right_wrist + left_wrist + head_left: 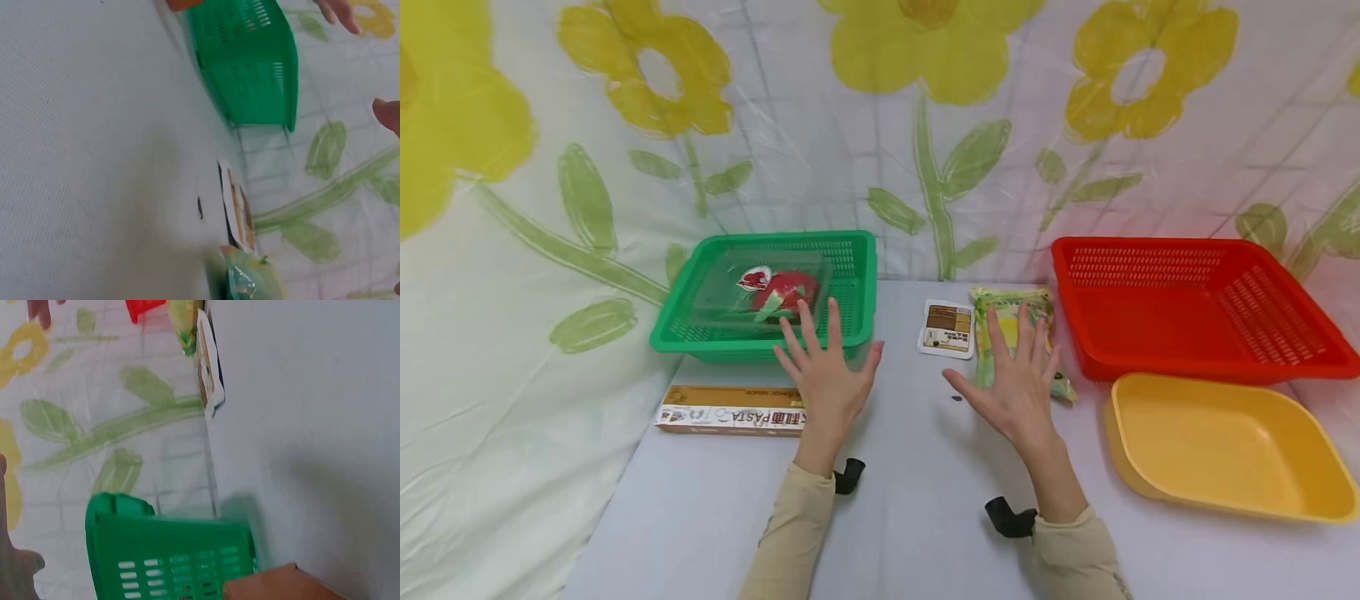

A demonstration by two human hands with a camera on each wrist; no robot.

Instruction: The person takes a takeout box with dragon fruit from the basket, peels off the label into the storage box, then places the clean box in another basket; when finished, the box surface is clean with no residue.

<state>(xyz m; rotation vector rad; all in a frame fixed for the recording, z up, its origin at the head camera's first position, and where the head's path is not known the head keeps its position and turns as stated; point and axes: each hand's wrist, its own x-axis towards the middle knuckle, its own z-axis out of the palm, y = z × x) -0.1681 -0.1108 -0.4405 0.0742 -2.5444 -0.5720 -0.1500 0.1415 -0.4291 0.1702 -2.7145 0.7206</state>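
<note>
Two tan sleeves (790,525) are closest to the camera, coming up over the pale worktop (910,467) with a decent strip of it between the forearms, so I'd say there's elbow room down the middle. Bit further up on the right there's a yellow tub (1225,437) that'd limit swinging the right arm outward. On the other side, the pasta box (722,418) lies crosswise, long axis left to right, its left end near the worktop's left edge and its right end hidden behind the left hand (831,383), which is clearly the nearer one. Both hands are up with fingers spread wide, neither has hold of anything; looks like they're above the worktop, judging by the shadows. Past the right hand (1018,396) is a green-and-yellow packet (1009,323), longer front to back, partly covered by the fingers in the head view. It's boxed in by a small flat pack (947,327) on its left and the red basket (1157,321) on its right. Beyond the left fingertips sits the green basket (852,287), and the flowered sheet (820,167) closes off the back.
</note>
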